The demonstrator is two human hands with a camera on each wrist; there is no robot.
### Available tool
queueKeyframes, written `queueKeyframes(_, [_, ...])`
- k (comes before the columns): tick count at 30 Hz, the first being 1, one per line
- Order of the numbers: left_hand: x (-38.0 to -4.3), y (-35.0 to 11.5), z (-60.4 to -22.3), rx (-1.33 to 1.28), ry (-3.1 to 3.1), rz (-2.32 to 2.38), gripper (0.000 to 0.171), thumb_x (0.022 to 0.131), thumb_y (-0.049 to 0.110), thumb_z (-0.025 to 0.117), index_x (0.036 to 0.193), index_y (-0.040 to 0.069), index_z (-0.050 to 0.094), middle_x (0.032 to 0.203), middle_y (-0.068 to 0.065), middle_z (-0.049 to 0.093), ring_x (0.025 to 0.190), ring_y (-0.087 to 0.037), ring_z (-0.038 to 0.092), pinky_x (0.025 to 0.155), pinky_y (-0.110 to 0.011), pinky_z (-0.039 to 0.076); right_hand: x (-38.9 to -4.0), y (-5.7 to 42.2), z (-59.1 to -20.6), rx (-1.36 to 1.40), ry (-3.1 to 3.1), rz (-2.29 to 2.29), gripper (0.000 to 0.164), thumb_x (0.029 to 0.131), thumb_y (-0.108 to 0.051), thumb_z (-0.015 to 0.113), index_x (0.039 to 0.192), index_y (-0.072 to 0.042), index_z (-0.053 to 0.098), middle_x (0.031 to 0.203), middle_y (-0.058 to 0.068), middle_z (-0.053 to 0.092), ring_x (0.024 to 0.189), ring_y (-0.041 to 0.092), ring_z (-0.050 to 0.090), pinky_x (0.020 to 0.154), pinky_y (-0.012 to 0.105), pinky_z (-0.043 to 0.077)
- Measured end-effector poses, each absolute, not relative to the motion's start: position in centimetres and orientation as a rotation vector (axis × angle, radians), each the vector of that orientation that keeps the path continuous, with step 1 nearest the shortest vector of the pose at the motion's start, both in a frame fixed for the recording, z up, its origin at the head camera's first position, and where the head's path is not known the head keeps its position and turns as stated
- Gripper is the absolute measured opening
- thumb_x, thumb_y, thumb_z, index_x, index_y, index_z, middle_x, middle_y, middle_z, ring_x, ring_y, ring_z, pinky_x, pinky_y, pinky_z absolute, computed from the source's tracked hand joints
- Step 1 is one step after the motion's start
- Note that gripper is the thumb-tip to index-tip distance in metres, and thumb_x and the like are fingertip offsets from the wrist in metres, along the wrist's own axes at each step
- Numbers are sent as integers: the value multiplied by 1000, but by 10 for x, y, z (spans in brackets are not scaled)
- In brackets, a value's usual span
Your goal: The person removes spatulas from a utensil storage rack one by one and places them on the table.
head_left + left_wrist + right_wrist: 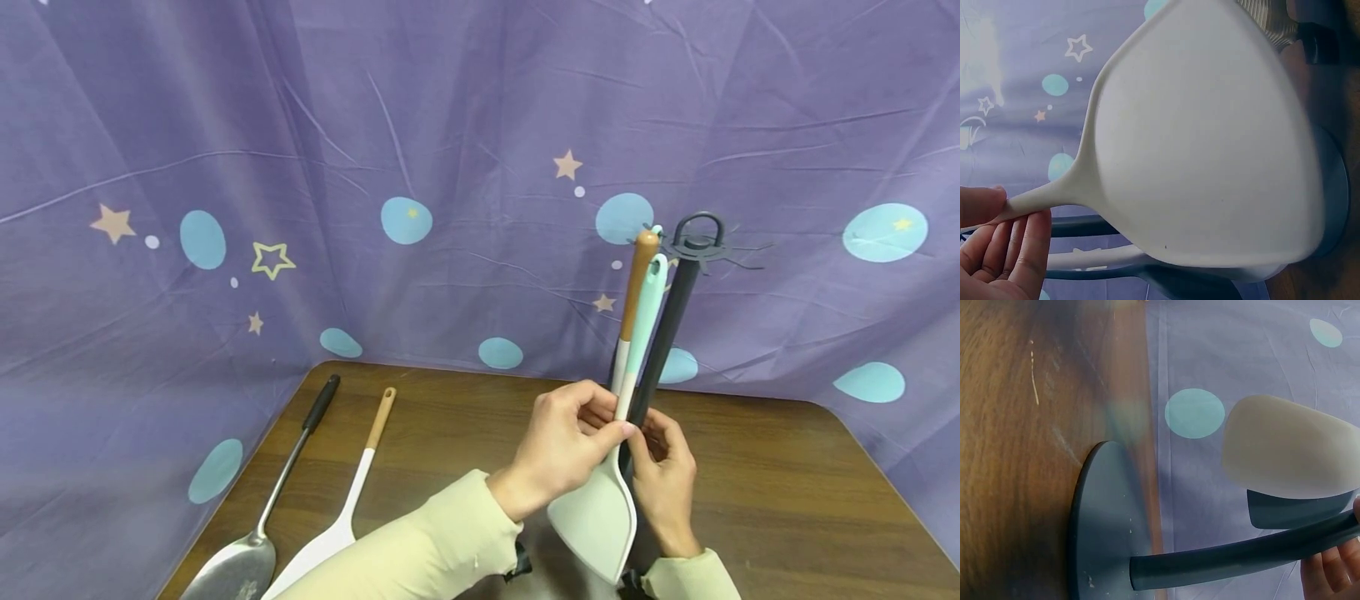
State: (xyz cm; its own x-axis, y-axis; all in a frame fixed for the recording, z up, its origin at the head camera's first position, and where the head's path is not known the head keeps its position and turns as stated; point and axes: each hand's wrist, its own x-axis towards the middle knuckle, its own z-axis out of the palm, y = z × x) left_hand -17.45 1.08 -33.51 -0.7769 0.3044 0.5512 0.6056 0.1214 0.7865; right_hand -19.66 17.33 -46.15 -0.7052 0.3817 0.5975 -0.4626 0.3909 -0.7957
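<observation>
My left hand (562, 442) pinches the neck of a white spatula (596, 521) with a mint handle, held upright with its broad blade down. The handle's holed end is near the hooked top of a dark utensil stand (699, 243). My right hand (663, 483) grips the stand's pole, low down. Behind the spatula hangs a utensil with a brown handle (636, 287) and white neck, its head hidden in the head view. The right wrist view shows a pale utensil head (1291, 447) and a dark one (1297, 511) beside the pole, above the round base (1107, 519).
On the left of the wooden table (787, 492) lie a steel wok turner (240, 571) with a black grip and a white turner (330, 537) with a wooden handle. A purple curtain (480, 167) hangs behind the table.
</observation>
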Motion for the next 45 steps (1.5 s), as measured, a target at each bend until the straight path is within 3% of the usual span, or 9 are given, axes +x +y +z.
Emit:
queueKeyframes(14, [-175, 10, -334, -889, -2128, -1639, 12, 80, 3, 75, 89, 4, 67, 79, -1, 67, 68, 3, 60, 60, -15, 54, -181, 161, -435, 84, -1913, 1373, 25, 87, 5, 65, 111, 9, 60, 96, 20, 66, 85, 0, 60, 76, 12, 49])
queueKeyframes(24, [-174, 8, -328, -877, -2102, -1726, 12, 79, 1, 75, 89, 2, 68, 79, -5, 68, 66, 2, 60, 60, -18, 55, -180, 160, -433, 88, -1912, 1374, 24, 87, 5, 65, 110, 9, 60, 94, 14, 65, 84, 2, 61, 76, 14, 50])
queueKeyframes(45, [-170, -7, -337, -822, -2118, -1818, 12, 79, -1, 75, 88, 2, 68, 79, -6, 67, 65, -2, 61, 60, -23, 57, -179, 159, -433, 73, -1909, 1382, 26, 85, 9, 65, 111, 9, 59, 93, 19, 65, 83, 6, 61, 78, 12, 49])
